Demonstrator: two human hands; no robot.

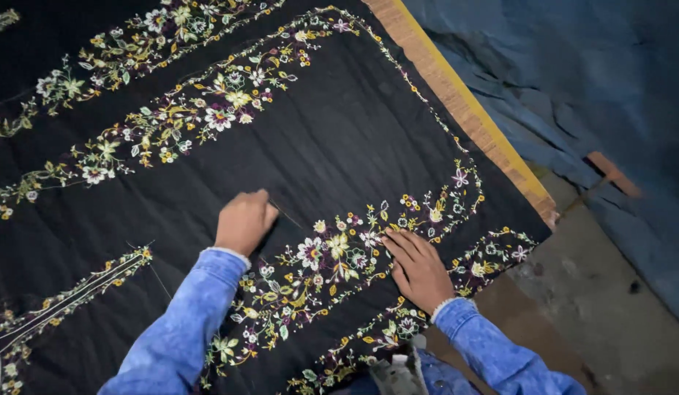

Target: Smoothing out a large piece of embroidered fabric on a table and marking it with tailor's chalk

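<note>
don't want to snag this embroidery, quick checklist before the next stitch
1. Left hand gripping the needle: cannot tell; fist closed, only a thin line like a thread or needle shows beside it.
2. Right hand steadying the cloth: ok, flat on the floral band.
3. Black cloth flat between the hands: ok, no folds seen.
4. Thread free of tangles: cannot tell, too fine.
5. Wooden frame edge clear of the hands: ok.
6. Sleeves off the work: not ok, the left one lies over the embroidery.

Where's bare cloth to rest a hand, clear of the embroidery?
Free: the plain black fabric between the upper floral bands and the lower floral band, just beyond the left hand. Crowded: under the right hand, flat on stitching.
</note>
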